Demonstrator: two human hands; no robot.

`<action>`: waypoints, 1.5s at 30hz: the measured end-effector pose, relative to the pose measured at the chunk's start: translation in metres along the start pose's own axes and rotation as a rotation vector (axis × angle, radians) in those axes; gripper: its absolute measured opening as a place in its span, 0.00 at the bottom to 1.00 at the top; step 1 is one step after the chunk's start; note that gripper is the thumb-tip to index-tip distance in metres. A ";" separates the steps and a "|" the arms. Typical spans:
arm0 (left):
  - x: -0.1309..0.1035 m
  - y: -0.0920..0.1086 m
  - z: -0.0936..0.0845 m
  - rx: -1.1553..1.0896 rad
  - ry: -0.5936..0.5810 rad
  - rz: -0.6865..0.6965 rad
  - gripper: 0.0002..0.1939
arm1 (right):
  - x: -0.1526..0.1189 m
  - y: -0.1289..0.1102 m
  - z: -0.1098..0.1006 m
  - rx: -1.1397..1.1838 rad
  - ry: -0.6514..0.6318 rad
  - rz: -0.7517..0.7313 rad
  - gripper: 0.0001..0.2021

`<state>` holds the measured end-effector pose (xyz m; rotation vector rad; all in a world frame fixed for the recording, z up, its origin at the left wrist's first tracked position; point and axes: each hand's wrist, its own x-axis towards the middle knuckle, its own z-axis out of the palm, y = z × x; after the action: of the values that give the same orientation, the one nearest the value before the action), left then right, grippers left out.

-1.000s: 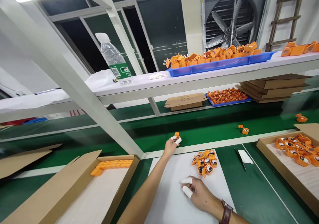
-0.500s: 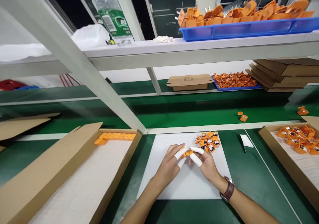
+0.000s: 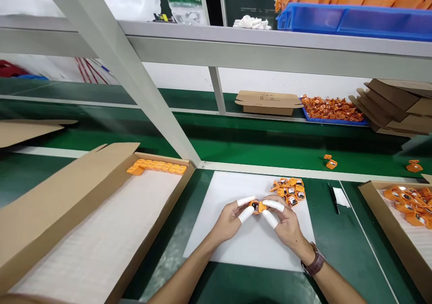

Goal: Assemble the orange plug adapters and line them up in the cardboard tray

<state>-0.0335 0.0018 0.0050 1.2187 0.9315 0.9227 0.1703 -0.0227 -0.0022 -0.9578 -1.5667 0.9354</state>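
Observation:
Both hands meet over a white sheet (image 3: 236, 245), pinching a small orange plastic part (image 3: 258, 206) with a dark opening and a flap-like piece. My left hand (image 3: 230, 219) grips its left end between thumb and fingertips. On the right end, my right hand (image 3: 285, 223) has closed thumb and forefinger. White finger covers sit on the thumbs and forefingers of both hands. A pile of similar orange parts (image 3: 290, 190), with dark and white faces, lies on the sheet just beyond my right hand. What the part exactly is, I cannot make out.
At left, an open carton (image 3: 158, 232) has orange parts lined along its far end. Another carton (image 3: 388, 218) at right holds more. A black pen (image 3: 334, 199) lies beside a white slip (image 3: 342, 197). Overhead runs a shelf beam (image 3: 256, 52) carrying a blue tray (image 3: 337, 20); a slanted post (image 3: 148, 92) stands left.
The view has tilted downward and shifted slightly. Between my hands the orange part has turned, so its dark opening now shows. Both hands still hold it.

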 end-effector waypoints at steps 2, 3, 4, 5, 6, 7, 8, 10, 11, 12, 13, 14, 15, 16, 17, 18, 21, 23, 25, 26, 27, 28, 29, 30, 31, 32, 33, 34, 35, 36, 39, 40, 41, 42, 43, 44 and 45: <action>-0.001 0.001 0.001 -0.049 -0.020 -0.015 0.23 | 0.000 -0.002 -0.001 -0.099 -0.015 -0.057 0.13; -0.001 0.001 0.001 -0.067 -0.029 -0.017 0.23 | 0.000 -0.003 -0.001 -0.129 -0.021 -0.075 0.14; -0.001 0.000 0.002 -0.077 -0.037 -0.015 0.23 | -0.001 -0.003 -0.001 -0.146 -0.027 -0.089 0.15; -0.002 -0.001 0.003 -0.078 -0.045 -0.010 0.22 | -0.001 -0.002 -0.001 -0.155 -0.036 -0.100 0.16; -0.002 -0.002 0.004 -0.070 -0.054 -0.003 0.22 | -0.001 -0.002 0.000 -0.159 -0.047 -0.108 0.17; -0.002 -0.003 0.005 -0.057 -0.064 0.003 0.22 | -0.002 -0.002 0.000 -0.163 -0.060 -0.113 0.18; -0.003 -0.004 0.005 -0.043 -0.074 0.006 0.21 | -0.002 -0.002 0.001 -0.165 -0.077 -0.113 0.18; -0.003 -0.004 0.005 -0.023 -0.077 0.002 0.21 | -0.004 -0.001 0.003 -0.149 -0.111 -0.087 0.17; -0.003 -0.004 0.004 -0.016 -0.068 -0.005 0.21 | -0.004 0.000 0.005 -0.115 -0.120 -0.052 0.17; -0.004 -0.003 0.003 -0.012 -0.057 -0.014 0.21 | -0.005 0.001 0.006 -0.063 -0.126 0.000 0.17; -0.004 -0.002 0.002 -0.012 -0.049 -0.023 0.21 | -0.006 0.003 0.007 -0.001 -0.129 0.065 0.18; -0.004 -0.002 0.001 -0.015 -0.049 -0.032 0.22 | -0.007 0.005 0.008 0.062 -0.130 0.135 0.20; -0.004 -0.001 0.000 -0.022 -0.057 -0.038 0.22 | -0.008 0.006 0.009 0.118 -0.132 0.203 0.21; -0.005 -0.001 0.000 -0.031 -0.070 -0.043 0.23 | -0.009 0.008 0.009 0.160 -0.134 0.266 0.22; -0.005 -0.001 0.000 -0.036 -0.082 -0.044 0.23 | -0.009 0.010 0.009 0.189 -0.140 0.317 0.22; -0.006 -0.002 0.001 -0.035 -0.092 -0.042 0.23 | -0.009 0.011 0.008 0.215 -0.152 0.359 0.21; -0.007 -0.005 0.002 0.005 -0.105 -0.031 0.24 | -0.006 0.014 0.007 0.298 -0.157 0.423 0.22; -0.007 -0.007 0.002 0.041 -0.106 -0.015 0.23 | -0.004 0.015 0.008 0.334 -0.141 0.419 0.22; -0.007 -0.009 0.002 0.073 -0.103 -0.012 0.22 | -0.003 0.016 0.010 0.343 -0.129 0.405 0.22; -0.007 -0.011 0.002 0.087 -0.097 -0.016 0.21 | -0.003 0.017 0.011 0.339 -0.131 0.397 0.22; -0.007 -0.012 0.002 0.097 -0.089 -0.024 0.21 | -0.003 0.018 0.012 0.330 -0.134 0.393 0.21; -0.007 -0.013 0.003 0.102 -0.081 -0.031 0.20 | -0.003 0.018 0.013 0.320 -0.135 0.390 0.21; -0.007 -0.014 0.003 0.101 -0.071 -0.034 0.20 | -0.004 0.019 0.014 0.308 -0.135 0.390 0.21; -0.007 -0.015 0.004 0.096 -0.063 -0.034 0.19 | -0.004 0.019 0.014 0.296 -0.132 0.390 0.21; -0.007 -0.016 0.005 0.088 -0.055 -0.032 0.19 | -0.005 0.019 0.014 0.287 -0.129 0.389 0.21; -0.007 -0.016 0.006 0.080 -0.048 -0.031 0.19 | -0.006 0.019 0.014 0.281 -0.126 0.385 0.22; -0.007 -0.016 0.007 0.074 -0.040 -0.031 0.18 | -0.006 0.018 0.013 0.275 -0.126 0.377 0.22; -0.007 -0.016 0.008 0.071 -0.029 -0.034 0.18 | -0.007 0.017 0.011 0.265 -0.130 0.368 0.22; -0.006 -0.016 0.008 0.069 -0.021 -0.042 0.18 | -0.007 0.016 0.010 0.255 -0.138 0.359 0.22; -0.006 -0.015 0.008 0.067 -0.015 -0.053 0.18 | -0.006 0.015 0.008 0.248 -0.149 0.351 0.23; -0.003 -0.014 0.006 0.059 -0.007 -0.100 0.20 | -0.005 0.010 0.005 0.261 -0.186 0.343 0.23; -0.002 -0.013 0.004 0.055 -0.003 -0.112 0.21 | -0.005 0.010 0.005 0.270 -0.193 0.345 0.23; -0.001 -0.012 0.003 0.053 0.003 -0.114 0.21 | -0.005 0.009 0.005 0.274 -0.197 0.347 0.23; 0.000 -0.011 0.002 0.053 0.011 -0.105 0.21 | -0.006 0.010 0.005 0.271 -0.197 0.351 0.23; 0.000 -0.010 0.000 0.056 0.016 -0.084 0.20 | -0.006 0.011 0.006 0.262 -0.193 0.354 0.23; 0.000 -0.008 0.000 0.059 0.017 -0.057 0.19 | -0.007 0.012 0.006 0.250 -0.186 0.355 0.22; 0.000 -0.006 -0.001 0.059 0.011 -0.029 0.18 | -0.008 0.014 0.007 0.240 -0.177 0.355 0.22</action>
<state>-0.0340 0.0015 -0.0015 1.2481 0.9887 0.8845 0.1665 -0.0255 -0.0188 -1.0199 -1.4100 1.4562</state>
